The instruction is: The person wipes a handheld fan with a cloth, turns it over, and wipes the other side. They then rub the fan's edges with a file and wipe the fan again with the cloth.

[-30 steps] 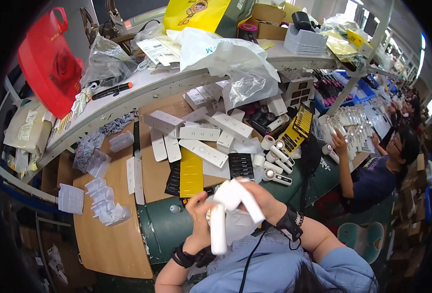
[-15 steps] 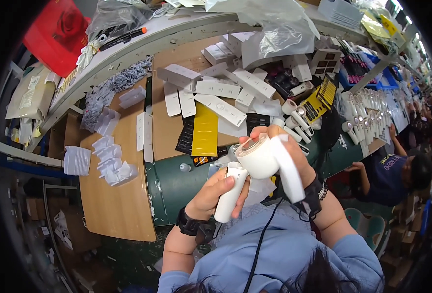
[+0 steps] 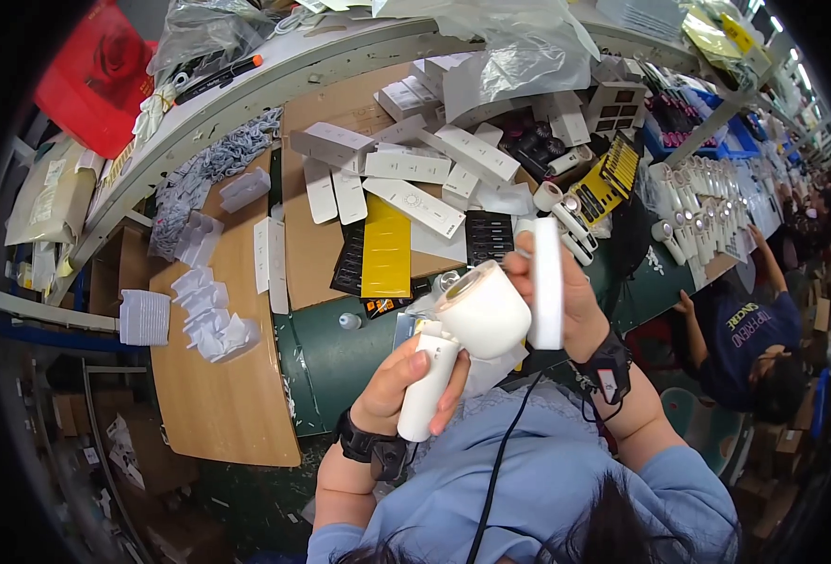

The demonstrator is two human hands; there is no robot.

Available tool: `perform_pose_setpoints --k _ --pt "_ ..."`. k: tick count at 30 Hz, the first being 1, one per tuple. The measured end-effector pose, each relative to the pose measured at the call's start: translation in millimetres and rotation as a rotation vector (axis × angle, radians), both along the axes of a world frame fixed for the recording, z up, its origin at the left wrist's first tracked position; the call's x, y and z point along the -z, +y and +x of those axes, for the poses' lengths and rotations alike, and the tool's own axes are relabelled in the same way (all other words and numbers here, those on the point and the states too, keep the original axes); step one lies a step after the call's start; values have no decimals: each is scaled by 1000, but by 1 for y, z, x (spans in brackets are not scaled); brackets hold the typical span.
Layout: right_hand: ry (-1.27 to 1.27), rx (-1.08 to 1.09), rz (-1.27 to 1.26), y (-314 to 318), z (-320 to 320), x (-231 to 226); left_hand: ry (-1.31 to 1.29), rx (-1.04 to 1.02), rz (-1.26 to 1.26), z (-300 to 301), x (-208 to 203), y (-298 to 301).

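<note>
In front of me is a white handheld device with a wide round head (image 3: pixel 484 305) and a slim handle (image 3: pixel 429 387). My left hand (image 3: pixel 399 381) is closed around the handle, thumb on its near side. The round head tilts up to the right. My right hand (image 3: pixel 571 299) grips a white, sponge-like block (image 3: pixel 547 287), which stands on edge right beside the head. Whether block and head touch, I cannot tell. The right fingertips are partly hidden behind the block.
White boxes (image 3: pixel 415 207) lie piled on cardboard beyond my hands, beside a yellow sheet (image 3: pixel 386 249). Similar white devices (image 3: pixel 702 211) stand at the right, near a co-worker (image 3: pixel 754 329). White plastic trays (image 3: pixel 211 315) sit on the wooden board at left. A metal shelf edge (image 3: pixel 340 58) crosses the back.
My right hand has come away from the round head's top and turned the white block from slanted to nearly upright. The left hand still holds the handle, slightly lower and further left.
</note>
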State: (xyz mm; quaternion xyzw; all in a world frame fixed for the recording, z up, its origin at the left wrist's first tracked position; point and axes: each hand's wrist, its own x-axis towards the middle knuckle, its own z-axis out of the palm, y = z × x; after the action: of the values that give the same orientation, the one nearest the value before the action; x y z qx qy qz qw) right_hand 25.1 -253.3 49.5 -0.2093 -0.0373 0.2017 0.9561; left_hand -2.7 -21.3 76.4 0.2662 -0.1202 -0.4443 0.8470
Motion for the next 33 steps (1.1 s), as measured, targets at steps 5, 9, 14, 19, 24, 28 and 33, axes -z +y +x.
perform_pose_setpoints --k 5,9,14,19,24,28,33 --pt "-131 -10 -12 -20 -6 -15 -27 -43 17 3 5 1" --pt "-338 175 -528 -12 -15 -39 -119 -97 102 1 4 -3" --pt "-616 402 -1243 26 -17 -61 -231 -181 283 -1 0 -9" --pt "-343 127 -1042 22 -10 -58 -277 -188 355 0 -2 -8" --pt "-247 90 -906 11 -1 -36 -212 -112 267 3 11 -4" --pt "-165 66 -814 4 3 -14 -114 -37 107 7 25 -1" --pt "50 72 -784 5 2 9 81 -37 -92 9 32 -4"
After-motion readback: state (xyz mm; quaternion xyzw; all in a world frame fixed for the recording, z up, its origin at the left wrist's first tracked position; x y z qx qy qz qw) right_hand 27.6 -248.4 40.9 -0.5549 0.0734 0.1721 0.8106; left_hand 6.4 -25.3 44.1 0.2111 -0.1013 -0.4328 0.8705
